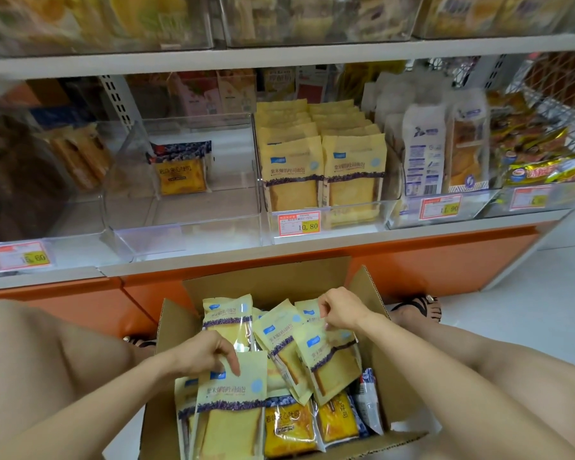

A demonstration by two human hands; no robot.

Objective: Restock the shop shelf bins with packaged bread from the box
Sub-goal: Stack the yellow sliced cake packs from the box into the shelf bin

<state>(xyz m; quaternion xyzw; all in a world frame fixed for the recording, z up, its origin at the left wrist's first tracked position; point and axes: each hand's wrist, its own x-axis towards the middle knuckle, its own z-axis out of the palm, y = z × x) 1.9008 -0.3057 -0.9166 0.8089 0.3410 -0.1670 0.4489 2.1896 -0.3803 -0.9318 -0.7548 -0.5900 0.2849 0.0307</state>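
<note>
An open cardboard box [273,280] sits on the floor between my knees, full of packaged bread. My left hand [210,355] pinches the top edge of a pale yellow bread packet [233,403] at the box's near left. My right hand [341,310] pinches the top of another pale yellow packet [332,363] leaning in the middle of the box. Orange and blue bread packets [287,429] lie at the box's near side. On the shelf, a clear bin [326,217] holds rows of the same yellow packets. The bin [180,227] to its left holds one orange and blue packet [181,169].
Other clear bins hold white-wrapped bread [424,154] at the right and brown loaves [80,157] at the left. A wire basket [551,104] of snacks stands far right. Price tags [299,224] line the shelf edge. An orange base panel [445,260] runs below. My sandalled foot [422,308] rests beside the box.
</note>
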